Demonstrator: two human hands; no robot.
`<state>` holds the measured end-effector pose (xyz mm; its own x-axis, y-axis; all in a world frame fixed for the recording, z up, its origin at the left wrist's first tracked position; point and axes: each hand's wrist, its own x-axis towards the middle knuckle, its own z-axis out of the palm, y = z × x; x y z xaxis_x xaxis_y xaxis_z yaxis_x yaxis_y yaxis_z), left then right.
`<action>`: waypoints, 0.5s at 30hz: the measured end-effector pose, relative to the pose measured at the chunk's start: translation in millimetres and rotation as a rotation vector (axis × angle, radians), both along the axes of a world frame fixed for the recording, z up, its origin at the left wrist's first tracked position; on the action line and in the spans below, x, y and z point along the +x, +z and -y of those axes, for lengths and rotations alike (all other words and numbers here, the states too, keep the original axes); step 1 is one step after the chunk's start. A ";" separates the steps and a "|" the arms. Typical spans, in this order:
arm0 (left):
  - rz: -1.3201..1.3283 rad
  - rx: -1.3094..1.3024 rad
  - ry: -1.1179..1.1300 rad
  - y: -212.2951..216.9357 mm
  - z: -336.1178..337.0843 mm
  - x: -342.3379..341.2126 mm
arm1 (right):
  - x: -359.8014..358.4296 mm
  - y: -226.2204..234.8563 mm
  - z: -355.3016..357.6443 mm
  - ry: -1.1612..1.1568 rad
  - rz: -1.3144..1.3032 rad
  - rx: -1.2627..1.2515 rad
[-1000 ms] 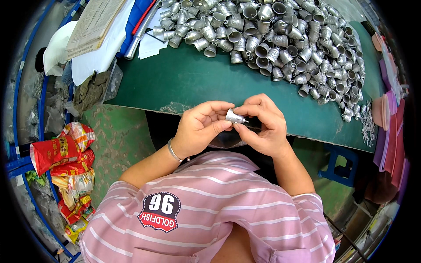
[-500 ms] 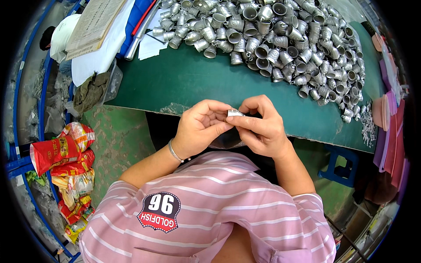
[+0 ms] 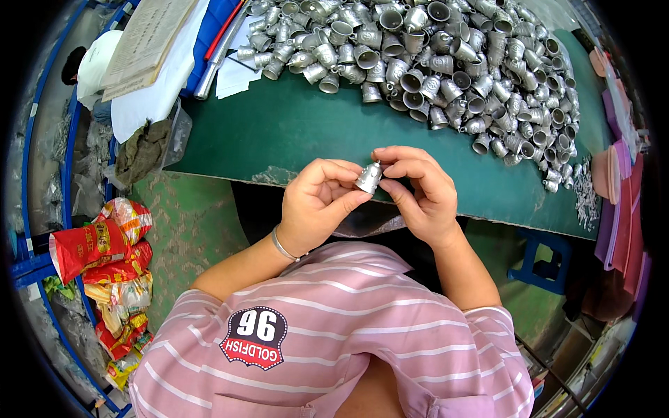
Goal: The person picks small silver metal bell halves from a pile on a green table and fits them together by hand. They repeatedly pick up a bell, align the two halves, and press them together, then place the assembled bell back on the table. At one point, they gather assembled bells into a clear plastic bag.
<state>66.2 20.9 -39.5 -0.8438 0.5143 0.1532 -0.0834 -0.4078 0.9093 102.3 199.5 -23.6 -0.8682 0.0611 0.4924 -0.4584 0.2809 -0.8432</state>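
I grasp one small, silver-grey, bell-shaped metal piece [image 3: 368, 178] in front of my chest, just off the near edge of the green worktop [image 3: 230, 143], its narrow knobbed top tilted away from me and to the right. My left hand [image 3: 319, 198] is partly curled, its thumb and forefinger pinching the wide lower end. My right hand [image 3: 418, 191] is closed more loosely about the other side, fingertips at the knob and thumb against the wall; the palm is open. Raised marks show on the bell's side, too small to read. On my pink-and-white striped shirt [image 3: 327, 320] sits a black-and-red shield-shaped badge [image 3: 254, 338] with pale print, upside down in this view. Glossy red printed packets [image 3: 90, 247] carry yellow lettering on the left, near the blue metal shelving [image 3: 67, 181], and a brownish printed paper sheet [image 3: 143, 52] at the upper left has dense lines too fine to make out. A large heap of silver-grey metal bells [image 3: 446, 66] covers the far part of the worktop, well apart from my hands; a scatter of thin pale metal bits [image 3: 587, 202] lies at its right end. A silver bracelet [image 3: 280, 244] rings my left wrist.
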 end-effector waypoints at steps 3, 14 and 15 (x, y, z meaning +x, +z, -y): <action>-0.006 -0.033 0.005 2.6 -0.7 1.5 | 0.5 -1.6 -0.8 -0.004 -0.003 -0.008; -0.012 -0.037 -0.007 3.5 -0.6 0.8 | 0.3 -4.5 -1.4 0.000 -0.036 -0.006; -0.011 -0.035 -0.009 3.7 -0.4 0.8 | 0.4 -4.7 -1.1 0.000 -0.038 -0.008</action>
